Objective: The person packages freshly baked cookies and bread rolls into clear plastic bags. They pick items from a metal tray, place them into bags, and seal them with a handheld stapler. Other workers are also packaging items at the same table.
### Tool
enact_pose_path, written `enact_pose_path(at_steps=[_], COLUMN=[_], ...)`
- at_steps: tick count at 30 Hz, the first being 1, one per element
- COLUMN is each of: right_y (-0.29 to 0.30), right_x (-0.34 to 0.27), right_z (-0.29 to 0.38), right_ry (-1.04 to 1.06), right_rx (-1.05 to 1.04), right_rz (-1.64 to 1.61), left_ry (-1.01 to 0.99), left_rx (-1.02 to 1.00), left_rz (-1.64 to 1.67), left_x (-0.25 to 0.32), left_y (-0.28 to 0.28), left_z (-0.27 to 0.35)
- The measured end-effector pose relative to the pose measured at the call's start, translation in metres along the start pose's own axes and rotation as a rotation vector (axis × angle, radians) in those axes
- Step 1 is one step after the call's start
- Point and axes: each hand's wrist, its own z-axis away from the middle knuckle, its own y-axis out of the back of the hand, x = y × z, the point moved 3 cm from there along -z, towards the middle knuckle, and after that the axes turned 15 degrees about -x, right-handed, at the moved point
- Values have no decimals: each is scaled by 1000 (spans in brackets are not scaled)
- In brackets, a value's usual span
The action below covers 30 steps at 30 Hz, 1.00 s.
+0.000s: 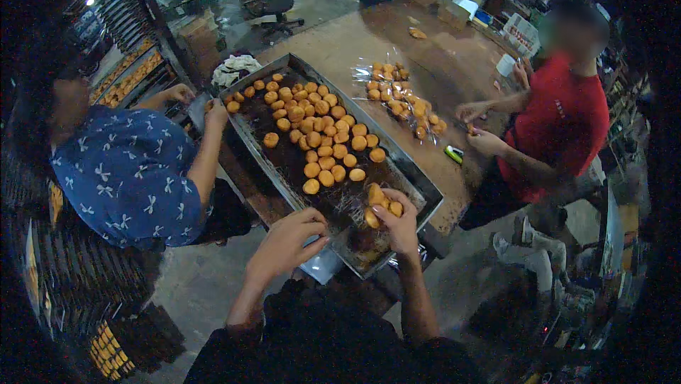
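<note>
My right hand (401,219) grips a cluster of small golden-brown buns (379,202) over the near end of a deep metal tray (433,204). My left hand (290,237) is at the tray's near left side, thumb and fingers apart, with no bun in it. Just below it lies clear plastic film (322,268), perhaps a bag; whether my thumb touches it I cannot tell. Many loose round buns (314,128) are heaped in the tray's middle and far end. The tray's dark bottom shows crumbs or scratches near my right hand.
A co-worker in a blue patterned shirt (127,176) has hands at the tray's far left edge. Across the table (330,32), a person in red (564,118) works near bagged buns (399,94) and a green-handled object (454,154). A crumpled cloth (234,70) lies beyond the tray's corner.
</note>
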Motion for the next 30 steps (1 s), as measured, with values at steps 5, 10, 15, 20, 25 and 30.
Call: enact_pose_path(at_steps=[5, 10, 15, 20, 25, 30], right_y=[-45, -41, -32, -34, -38, -29], right_x=[-52, -66, -72, -83, -77, -83], right_z=[9, 14, 29, 41, 44, 35], right_ry=[205, 337, 332, 328, 196, 327], right_rx=[-72, -271, -447, -427, -597, -355], right_rz=[137, 374, 509, 605, 934, 648], left_ry=[-79, -157, -116, -192, -217, -197], left_rx=[-69, -57, -108, -93, -198, -156], left_rz=[-82, -67, -25, -69, -130, -173], left_x=[7, 13, 24, 31, 25, 28], left_y=[-18, -19, -19, -25, -35, -42], left_z=[-27, -32, -26, -16, -20, -17])
